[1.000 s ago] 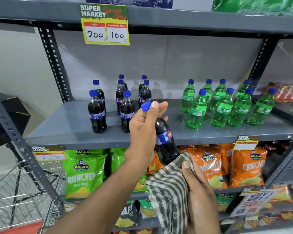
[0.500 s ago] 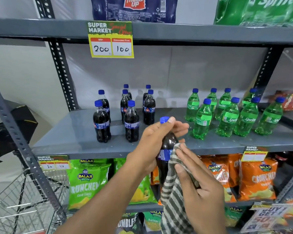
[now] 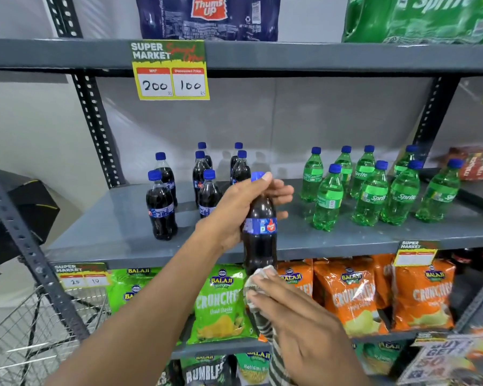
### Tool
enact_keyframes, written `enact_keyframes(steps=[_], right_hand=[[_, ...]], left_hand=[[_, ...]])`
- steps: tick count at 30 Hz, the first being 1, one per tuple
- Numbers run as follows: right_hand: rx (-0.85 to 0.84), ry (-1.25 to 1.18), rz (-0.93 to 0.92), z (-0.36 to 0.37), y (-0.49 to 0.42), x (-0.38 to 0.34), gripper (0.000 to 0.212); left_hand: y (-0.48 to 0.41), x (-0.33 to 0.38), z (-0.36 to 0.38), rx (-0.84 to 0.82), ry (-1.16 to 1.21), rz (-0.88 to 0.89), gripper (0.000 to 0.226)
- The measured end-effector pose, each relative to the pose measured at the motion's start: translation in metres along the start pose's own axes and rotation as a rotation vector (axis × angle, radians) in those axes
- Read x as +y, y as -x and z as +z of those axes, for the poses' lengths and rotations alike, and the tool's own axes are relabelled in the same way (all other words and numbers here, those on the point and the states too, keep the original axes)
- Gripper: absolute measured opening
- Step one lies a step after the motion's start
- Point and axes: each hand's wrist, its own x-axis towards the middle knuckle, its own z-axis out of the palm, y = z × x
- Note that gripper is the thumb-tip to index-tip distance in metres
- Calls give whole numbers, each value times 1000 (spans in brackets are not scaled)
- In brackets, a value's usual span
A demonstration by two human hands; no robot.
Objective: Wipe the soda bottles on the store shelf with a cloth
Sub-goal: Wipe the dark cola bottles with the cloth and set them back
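Left hand (image 3: 236, 211) gripped the cola bottle (image 3: 260, 232) by its neck while the right hand (image 3: 299, 324), closed on the cloth (image 3: 258, 291), had slid from mid-body to the base, nearly finishing this bottle's wipe.

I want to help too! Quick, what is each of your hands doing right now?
Left hand: closed around the neck of the dark soda bottle.
Right hand: holding the striped cloth against the bottle's bottom.
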Motion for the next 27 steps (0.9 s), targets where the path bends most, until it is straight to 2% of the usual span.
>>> enact_keyframes(steps=[4,9,14,18,22,27], right_hand=[[57,-117,112,-10,6,5,41],[89,-135,177,-18,10,15,39],[104,-125,222,-19,14,24,51],[98,-154,255,-21,19,28,37],[109,-128,272,-26,18,27,33],[128,-111,320,-33,14,29,43]], left_hand=[[-22,4,2,93,-309,96,21],[-47,-13,-3,185,-574,86,30],[-60,-29,-12,288,-594,68,35],[-66,-33,-20,363,-538,46,32],[-70,-32,-24,385,-614,48,33],[-71,-36,-24,433,-678,157,30]])
